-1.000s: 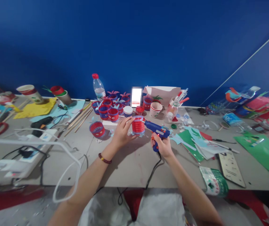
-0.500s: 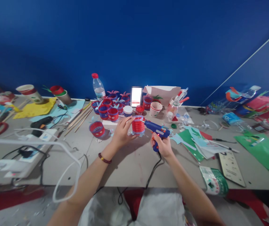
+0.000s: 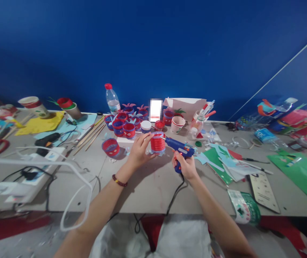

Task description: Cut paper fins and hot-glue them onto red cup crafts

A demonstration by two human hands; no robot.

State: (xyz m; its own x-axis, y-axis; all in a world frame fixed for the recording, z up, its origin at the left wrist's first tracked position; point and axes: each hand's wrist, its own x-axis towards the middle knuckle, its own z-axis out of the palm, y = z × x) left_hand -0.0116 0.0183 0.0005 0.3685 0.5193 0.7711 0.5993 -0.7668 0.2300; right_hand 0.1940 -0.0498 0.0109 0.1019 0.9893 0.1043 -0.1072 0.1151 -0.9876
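Observation:
My left hand (image 3: 142, 152) grips the left side of a red, ribbed plastic cup (image 3: 158, 144) with a bluish rim, which stands upright on the table. In my right hand (image 3: 185, 165) is a blue glue gun (image 3: 179, 147), its handle wrapped by my fingers. The metal nozzle points left and meets or nearly meets the cup's upper right side; exact contact is too small to tell. A small light glows on the gun, and its black cord (image 3: 175, 195) runs down over the table edge. To the left sits a similar red cup with a face (image 3: 110, 147).
Several decorated red and blue cups (image 3: 129, 130) stand behind my left hand, near a white-lidded jar (image 3: 145, 126) and a plastic bottle (image 3: 112, 100). Paper scraps (image 3: 230, 163) lie to the right. A power strip (image 3: 39, 175) and a white cable (image 3: 82, 172) occupy the left.
Almost nothing differs. Both hands, the cup and the glue gun keep nearly the same positions, with at most a tiny shift of the gun.

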